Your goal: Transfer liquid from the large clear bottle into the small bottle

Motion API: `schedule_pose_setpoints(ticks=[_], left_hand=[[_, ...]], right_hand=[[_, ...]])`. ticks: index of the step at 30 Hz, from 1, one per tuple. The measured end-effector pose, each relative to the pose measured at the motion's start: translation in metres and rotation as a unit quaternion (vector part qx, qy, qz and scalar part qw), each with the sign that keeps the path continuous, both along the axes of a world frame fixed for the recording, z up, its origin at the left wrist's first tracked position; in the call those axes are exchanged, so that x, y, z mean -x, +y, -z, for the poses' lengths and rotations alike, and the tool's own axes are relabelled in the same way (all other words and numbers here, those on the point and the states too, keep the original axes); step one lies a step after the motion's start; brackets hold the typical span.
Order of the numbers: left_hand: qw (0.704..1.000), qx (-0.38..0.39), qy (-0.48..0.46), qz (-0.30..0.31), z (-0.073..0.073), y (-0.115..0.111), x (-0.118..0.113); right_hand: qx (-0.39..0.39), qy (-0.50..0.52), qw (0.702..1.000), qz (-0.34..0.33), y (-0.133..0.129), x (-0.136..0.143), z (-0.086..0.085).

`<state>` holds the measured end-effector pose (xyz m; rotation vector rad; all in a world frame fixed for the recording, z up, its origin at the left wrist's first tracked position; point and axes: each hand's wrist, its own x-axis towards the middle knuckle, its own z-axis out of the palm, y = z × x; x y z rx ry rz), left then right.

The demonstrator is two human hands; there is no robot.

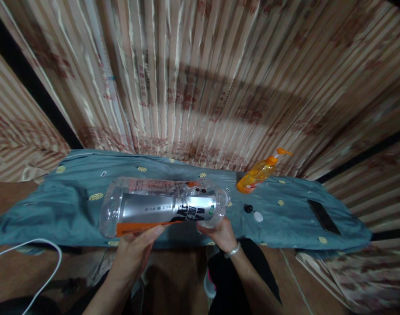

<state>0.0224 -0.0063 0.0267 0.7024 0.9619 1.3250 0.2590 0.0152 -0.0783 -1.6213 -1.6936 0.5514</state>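
Observation:
A large clear plastic bottle (160, 203) with a silver and orange label lies sideways in both hands, its neck pointing right and its base left. My left hand (139, 243) grips the lower side near the base, thumb over the orange strip. Around the neck end, my right hand (219, 234) holds the bottle from below; a silvery band circles that wrist. To the right stands an orange pump bottle (257, 175). Between it and my right hand's side lie a black cap (248, 208) and a white round piece (258, 216) on the cloth.
Green-blue cloth with yellow prints (285, 227) covers the long low surface. A dark phone (323, 216) lies at its right end. Striped curtains (200, 87) hang behind, with dark poles at both sides. A white cable (57, 262) loops at lower left.

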Motion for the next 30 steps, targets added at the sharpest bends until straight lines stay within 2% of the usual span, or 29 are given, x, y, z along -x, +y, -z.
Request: schedule_pose_setpoints(ticks=[9,17,30], left_hand=[[1.000,-0.009,-0.015,-0.001,-0.005,0.000,-0.002],[1.000,-0.015,0.002,0.006,0.010,0.005,0.003],[1.000,-0.023,0.008,0.009,0.011,0.007,0.006]], right_hand=[[0.004,0.004,1.000,-0.001,0.001,0.000,0.003],[0.001,0.026,1.000,-0.014,0.001,-0.001,0.006],[0.000,0.020,1.000,0.001,0.000,0.001,0.004]])
